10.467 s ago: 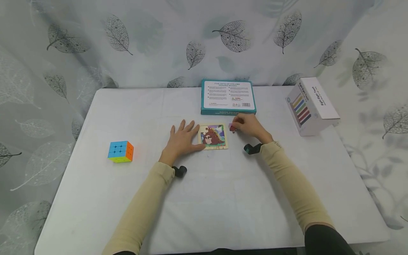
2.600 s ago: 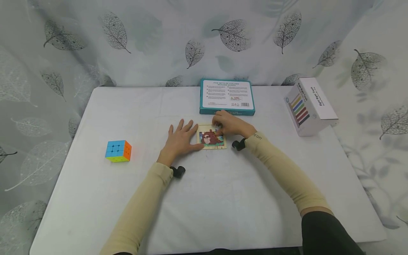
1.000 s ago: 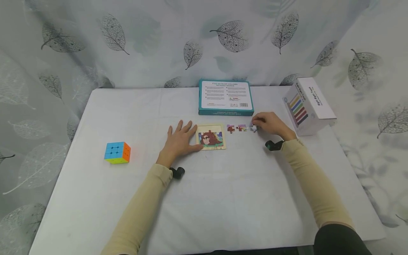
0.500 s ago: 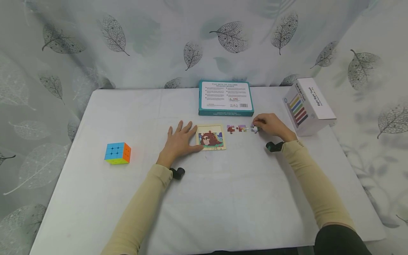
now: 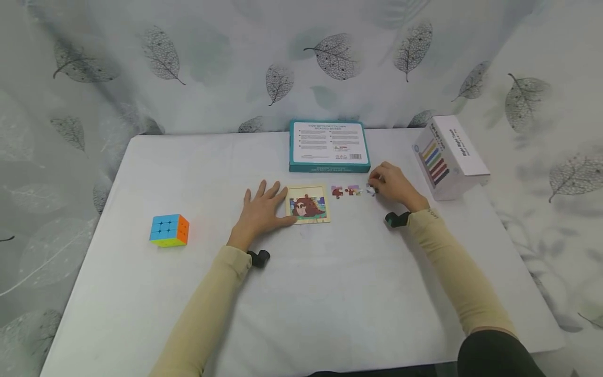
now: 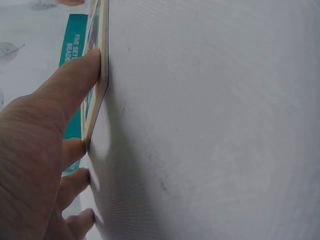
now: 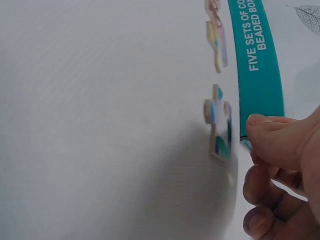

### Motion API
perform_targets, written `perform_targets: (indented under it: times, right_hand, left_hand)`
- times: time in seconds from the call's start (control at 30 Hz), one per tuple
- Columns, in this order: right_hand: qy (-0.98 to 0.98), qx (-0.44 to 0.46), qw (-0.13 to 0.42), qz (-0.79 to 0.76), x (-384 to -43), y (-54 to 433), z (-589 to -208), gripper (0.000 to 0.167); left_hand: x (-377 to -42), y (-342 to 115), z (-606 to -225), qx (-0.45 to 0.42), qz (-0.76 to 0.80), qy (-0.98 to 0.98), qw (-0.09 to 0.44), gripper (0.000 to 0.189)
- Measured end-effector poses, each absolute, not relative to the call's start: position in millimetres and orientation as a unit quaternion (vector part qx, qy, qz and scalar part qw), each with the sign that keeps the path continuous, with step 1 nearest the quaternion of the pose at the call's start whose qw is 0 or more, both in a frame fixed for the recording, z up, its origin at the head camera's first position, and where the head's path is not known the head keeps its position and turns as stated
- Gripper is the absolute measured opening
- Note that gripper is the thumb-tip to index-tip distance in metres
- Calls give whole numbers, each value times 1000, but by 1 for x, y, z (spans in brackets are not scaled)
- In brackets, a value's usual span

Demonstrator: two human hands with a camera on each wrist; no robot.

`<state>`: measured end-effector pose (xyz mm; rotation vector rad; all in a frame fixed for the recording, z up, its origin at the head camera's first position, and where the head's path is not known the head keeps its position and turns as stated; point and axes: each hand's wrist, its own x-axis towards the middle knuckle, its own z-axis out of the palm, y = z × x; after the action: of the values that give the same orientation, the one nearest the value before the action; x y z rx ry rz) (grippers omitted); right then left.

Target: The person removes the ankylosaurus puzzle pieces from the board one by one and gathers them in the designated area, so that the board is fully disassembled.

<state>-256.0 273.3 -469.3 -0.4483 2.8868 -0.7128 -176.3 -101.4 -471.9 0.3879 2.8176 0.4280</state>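
A small wooden jigsaw tray (image 5: 306, 189) shows a red-brown dinosaur picture, with a bare strip along its top. My left hand (image 5: 261, 212) lies spread at its left side, thumb on the lower left edge and index finger at the upper left corner. Right of the tray, a red and purple jigsaw piece (image 5: 336, 192) and a mixed-colour piece (image 5: 353, 191) lie in a row. Last in that row is a white and teal piece (image 7: 219, 127). My right hand (image 5: 393, 184) hovers just beside it with thumb and index finger close together, no piece visible between them.
A flat teal box (image 5: 330, 144) lies behind the tray. To the right stands a white carton (image 5: 452, 157) with coloured bars printed on it. A puzzle cube (image 5: 168, 230) sits at left on the white table (image 5: 301, 303). Leaf-print cloth hangs behind.
Since the earliest frame, my right hand has moved pieces from the tray's top into a row on its right. Just now it lifts slightly off the last piece. My left hand stays put.
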Motion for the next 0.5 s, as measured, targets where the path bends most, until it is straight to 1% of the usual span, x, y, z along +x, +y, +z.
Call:
perform_targets:
  times: [0.17,0.3,0.5]
  right_hand:
    - [956,-143,74,-247,-257,267,-460,21]
    - [953,-154,80,-246,-257,253,-454,24]
    - [941,-216,90,-244,-251,209,-453,28]
  left_hand:
    - [-177,-101,-472,132,146,971,133,95]
    - [-178,-100,-472,130,148,971,137,95]
    - [-177,-100,-474,128,148,971,139,95]
